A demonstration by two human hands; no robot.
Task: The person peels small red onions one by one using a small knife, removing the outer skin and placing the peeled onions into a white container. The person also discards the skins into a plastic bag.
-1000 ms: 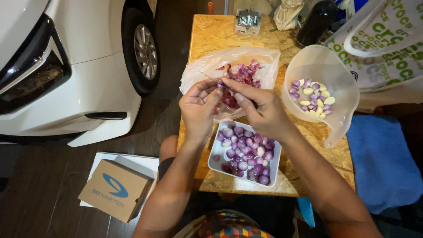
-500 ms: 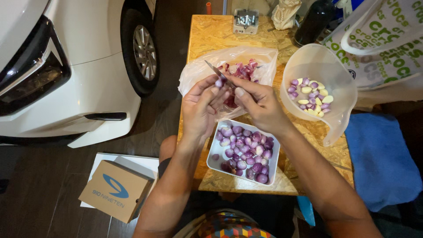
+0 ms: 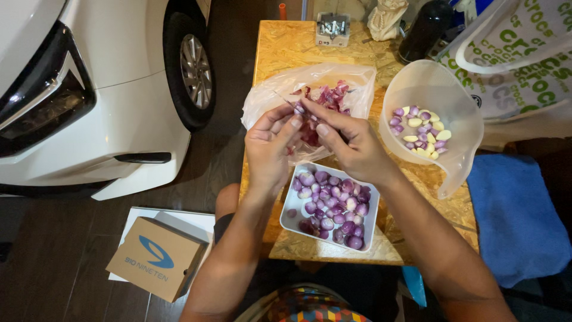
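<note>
left hand (image 3: 269,154) + right hand (image 3: 351,149): now closer together | grip: both pinching one small shallot (image 3: 300,110) | knife tip no longer showing | over peel bag (image 3: 268,98)

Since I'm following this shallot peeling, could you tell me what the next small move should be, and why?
Probably strip the loosened skin off the small shallot pinched between the left hand and right hand, letting it fall into the plastic bag of peels directly underneath.

Brown cardboard box (image 3: 157,258) with a blue logo on the floor to my left, small grey-white box (image 3: 332,28) at the table's far edge, white bag (image 3: 518,65) with green lettering on my right.
</note>
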